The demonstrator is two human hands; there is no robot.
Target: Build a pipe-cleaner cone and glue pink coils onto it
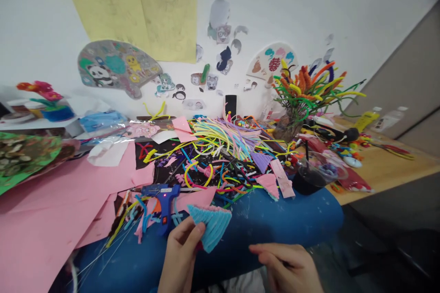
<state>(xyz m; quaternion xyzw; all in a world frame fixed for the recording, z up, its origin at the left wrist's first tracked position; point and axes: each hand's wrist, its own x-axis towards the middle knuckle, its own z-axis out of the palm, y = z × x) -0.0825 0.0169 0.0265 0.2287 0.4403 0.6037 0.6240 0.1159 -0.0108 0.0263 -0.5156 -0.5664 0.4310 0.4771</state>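
2 hands show at the bottom edge, both ours. Our left hand point(180, 256) is closed on a blue fan point(212, 225) (a ribbed wedge, seemingly fuzzy wires laid side by side), thumb on top and fingers beneath, gripping its lower left corner. The fan sits just right of the glue gun point(164, 198) and slightly nearer to us; we cannot tell whether they touch.

Our right hand point(288, 268) lies well right of the gun and lower, apart from the fan. Its fingers are loose and half stretched toward the fan, gripping nothing that we can see.

The gun lies with 1 small red light showing on its body. Left of the gun spreads pink paper point(51, 206). Behind the gun and rightward is a heap of coloured wires point(220, 151). Right of the gun, blue cloth point(275, 224) covers the table edge. Far right of the gun stands a dark cup point(308, 178), and beyond that a vase point(287, 127) of wire stems.
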